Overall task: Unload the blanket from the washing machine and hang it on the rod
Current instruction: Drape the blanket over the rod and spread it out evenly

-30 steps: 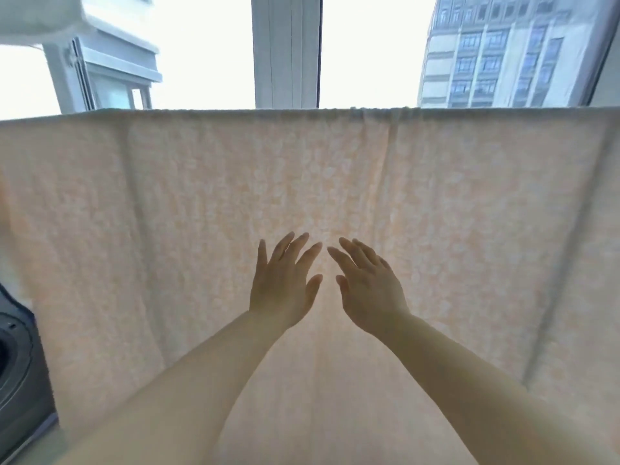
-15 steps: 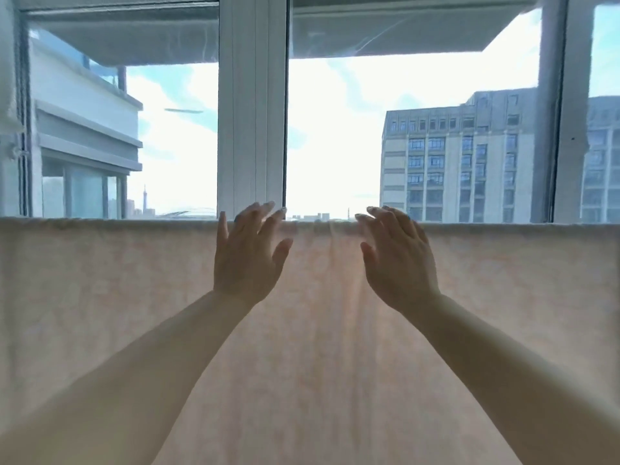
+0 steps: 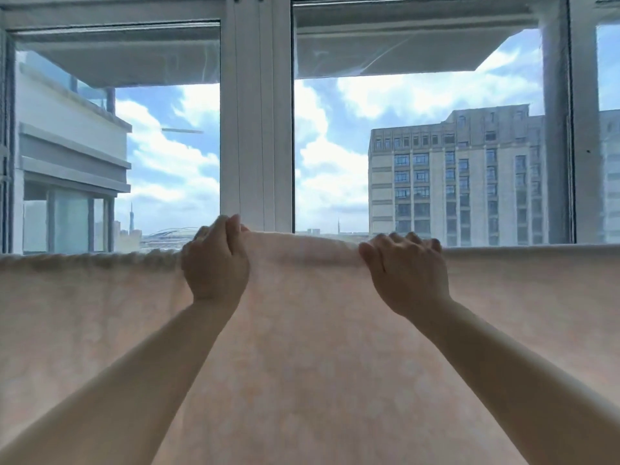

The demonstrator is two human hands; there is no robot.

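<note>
A: Where's the blanket (image 3: 302, 347)?

B: It hangs as a wide peach sheet across the whole lower half of the view, its top edge running level from nine o'clock to three o'clock. The rod itself is hidden under the fold, so I can't see it.

A: And the hands?

B: Both are up at that top edge. The left hand (image 3: 214, 263) sits just left of centre, roughly at ten o'clock from the middle of the cloth, fingers curled over the edge and pinching the fabric — the knuckles face the camera. The right hand (image 3: 407, 268) is toward two o'clock, its fingers hooked over the edge in the same way, thumb down on the near side.

A: Is the cloth flat between them?

B: No. The stretch between the two hands rises in a shallow hump above the line of the rest of the edge. To the left of the left hand the edge looks bunched and rippled; to the right of the right hand it lies smooth and straight.

A: What's behind?

B: A white window frame (image 3: 256, 129) stands at twelve o'clock, with cloudy blue sky behind the glass. A tall grey building (image 3: 469, 176) shows at about two o'clock — a nearer balcony (image 3: 70, 146) at ten.
</note>
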